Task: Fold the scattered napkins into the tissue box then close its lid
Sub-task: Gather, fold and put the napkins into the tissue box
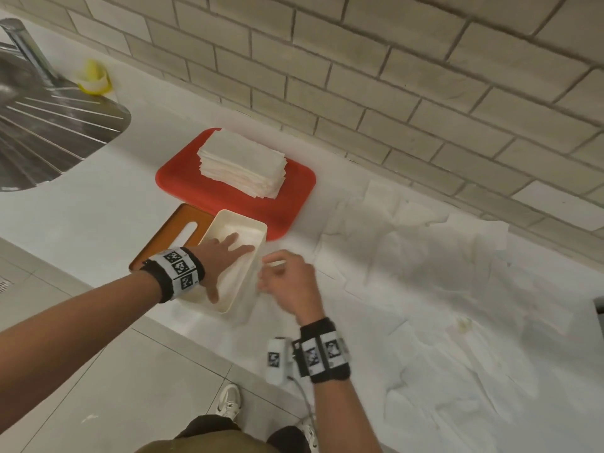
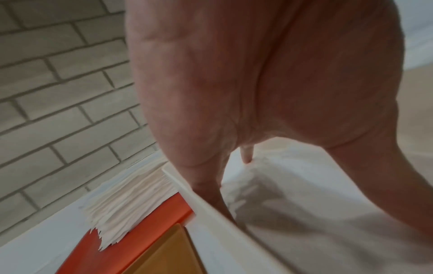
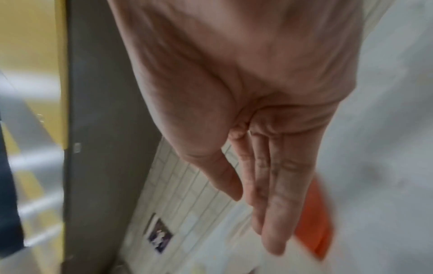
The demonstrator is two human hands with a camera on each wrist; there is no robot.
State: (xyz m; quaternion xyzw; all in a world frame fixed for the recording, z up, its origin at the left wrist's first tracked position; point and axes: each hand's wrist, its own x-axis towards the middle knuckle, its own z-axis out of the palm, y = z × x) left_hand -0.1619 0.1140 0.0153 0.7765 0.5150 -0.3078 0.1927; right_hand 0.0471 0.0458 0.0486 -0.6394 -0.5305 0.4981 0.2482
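Pressing napkin flat inside tissue box with left hand, grip spread wide | right hand just right of box, grip loosely curled, empty | scattered napkins on worktop farther right, nearest right hand | lid left of box, off.

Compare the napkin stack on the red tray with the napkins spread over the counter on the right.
The napkin stack is folded into neat rectangles piled on the red tray; the loose napkins lie unfolded, crumpled and overlapping on the counter. The stack is compact and tall; the loose ones lie flat over a wide area. Both are white paper, and neither is in the tissue box.
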